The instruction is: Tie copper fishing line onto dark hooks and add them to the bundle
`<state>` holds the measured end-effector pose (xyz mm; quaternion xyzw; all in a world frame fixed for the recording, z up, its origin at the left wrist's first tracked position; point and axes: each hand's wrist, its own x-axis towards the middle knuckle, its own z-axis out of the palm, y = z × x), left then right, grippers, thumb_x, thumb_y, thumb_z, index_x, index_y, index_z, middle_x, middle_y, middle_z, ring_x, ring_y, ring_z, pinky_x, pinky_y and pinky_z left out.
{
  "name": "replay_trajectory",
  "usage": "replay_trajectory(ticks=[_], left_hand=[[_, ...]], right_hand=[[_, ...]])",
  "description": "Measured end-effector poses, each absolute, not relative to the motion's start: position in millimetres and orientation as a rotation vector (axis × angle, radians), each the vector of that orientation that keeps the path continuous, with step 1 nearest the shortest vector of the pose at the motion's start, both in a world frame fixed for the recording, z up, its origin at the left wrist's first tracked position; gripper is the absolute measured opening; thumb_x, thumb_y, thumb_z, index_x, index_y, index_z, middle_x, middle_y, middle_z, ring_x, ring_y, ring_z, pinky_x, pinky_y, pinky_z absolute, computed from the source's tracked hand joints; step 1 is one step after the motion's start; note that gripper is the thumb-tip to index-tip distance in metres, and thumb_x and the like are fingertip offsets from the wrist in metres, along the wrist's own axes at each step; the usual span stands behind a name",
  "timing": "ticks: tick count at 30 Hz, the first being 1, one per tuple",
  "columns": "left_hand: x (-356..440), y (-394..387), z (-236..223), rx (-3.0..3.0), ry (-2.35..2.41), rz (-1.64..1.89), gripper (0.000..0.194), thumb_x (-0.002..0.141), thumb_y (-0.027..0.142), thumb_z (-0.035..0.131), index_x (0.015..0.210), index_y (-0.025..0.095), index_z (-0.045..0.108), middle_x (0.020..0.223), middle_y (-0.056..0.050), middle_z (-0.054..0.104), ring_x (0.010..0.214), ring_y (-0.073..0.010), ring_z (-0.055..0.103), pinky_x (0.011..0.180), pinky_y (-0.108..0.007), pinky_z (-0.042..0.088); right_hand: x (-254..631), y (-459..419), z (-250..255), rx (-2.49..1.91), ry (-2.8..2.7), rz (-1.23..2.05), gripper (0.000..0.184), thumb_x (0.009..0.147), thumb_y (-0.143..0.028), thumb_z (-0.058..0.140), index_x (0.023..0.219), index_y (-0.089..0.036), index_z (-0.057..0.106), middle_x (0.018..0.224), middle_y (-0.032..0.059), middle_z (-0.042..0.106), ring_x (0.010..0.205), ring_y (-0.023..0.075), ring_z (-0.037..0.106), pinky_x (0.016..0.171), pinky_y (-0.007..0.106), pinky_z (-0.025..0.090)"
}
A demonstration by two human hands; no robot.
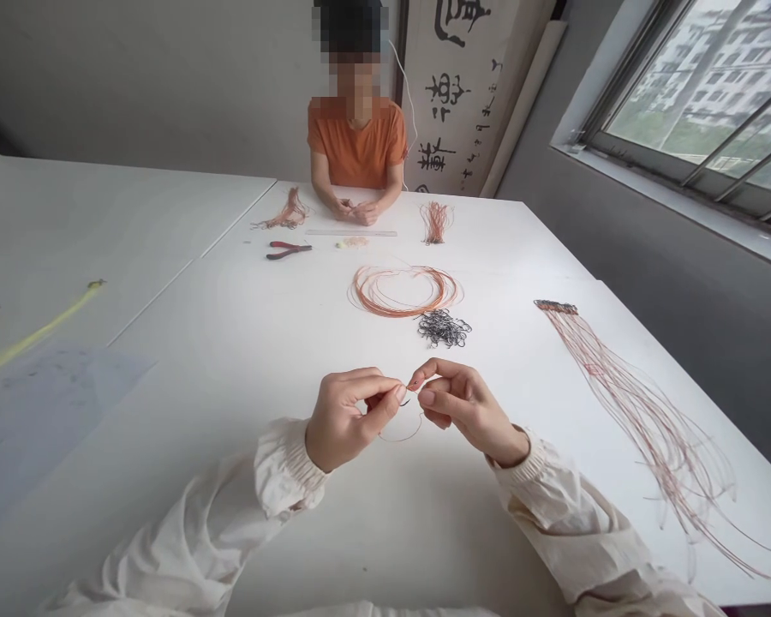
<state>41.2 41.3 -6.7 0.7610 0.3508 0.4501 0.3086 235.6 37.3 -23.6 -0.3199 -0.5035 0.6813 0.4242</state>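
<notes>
Cream sleeves (pixel 186 531) gathered at the wrists, I held my left hand (pixel 340 420) almost closed, its fingertips (pixel 395 396) apparently pinching a tiny dark hook (pixel 405 402) above the white desk (pixel 167 446). A fine copper wire (pixel 399 437) looped below, nearer my left hand. My right hand (pixel 469 407), half curled, reached in close; whether it gripped anything, I could not tell. Black hooks (pixel 443 329) lay piled ahead.

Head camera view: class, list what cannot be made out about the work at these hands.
- Head view: the grip of the left hand and right hand, hidden by their fingers.
- Head view: how the thin reddish wire meets the small dark piece, too small.
- Head view: what the seated person's hands hold, too small and covered by fingers.
</notes>
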Motion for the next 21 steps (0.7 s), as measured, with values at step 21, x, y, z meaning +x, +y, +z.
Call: replay_trajectory(ticks=[21], left_hand=[[44, 47, 0, 1.415, 0.858, 0.716, 0.037, 0.086, 0.037, 0.067, 0.059, 0.011, 0.066, 0.049, 0.0, 0.054, 0.037, -0.0047, 0.043, 0.037, -0.018, 0.031]], right_hand=[[232, 25, -23, -0.857, -1.322, 1.411, 0.018, 0.088, -0.032, 0.067, 0.082, -0.016, 0.063, 0.053, -0.0028, 0.055, 0.043, 0.0067, 0.038, 0.042, 0.022, 0.029]])
